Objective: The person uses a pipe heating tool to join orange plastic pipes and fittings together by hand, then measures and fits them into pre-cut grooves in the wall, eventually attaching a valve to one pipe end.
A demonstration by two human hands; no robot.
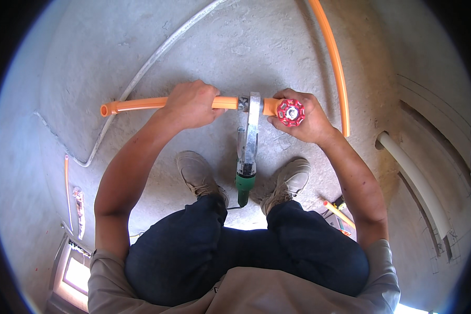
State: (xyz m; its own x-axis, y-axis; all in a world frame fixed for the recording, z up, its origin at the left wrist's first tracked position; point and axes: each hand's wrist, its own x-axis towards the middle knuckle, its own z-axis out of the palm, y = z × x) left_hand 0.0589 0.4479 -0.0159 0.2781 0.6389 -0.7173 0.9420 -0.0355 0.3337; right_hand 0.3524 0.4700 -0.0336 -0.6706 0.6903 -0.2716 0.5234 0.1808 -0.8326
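Note:
My left hand [191, 104] is wrapped round an orange plastic pipe [141, 104] lying level across the view. A fitting-like end [107, 109] forms its far left tip. Opposite it, my right hand [315, 118] grips an orange valve fitting with a red handwheel [290, 113] facing up. Between the hands stands a pipe fusion welder [250, 138] with a flat silvery plate and green handle [245, 182] pointing toward me. The pipe's right end meets a socket on the plate's left side; the valve's orange end is at the right side. How deep either end sits is hidden.
A long orange pipe [336, 57] lies on the floor at right, and a pale hose [159, 49] curves at left. My shoes [199, 170] flank the welder. A white pipe [416, 180] runs along the right wall. Behind my right arm lies a short orange pipe [338, 213].

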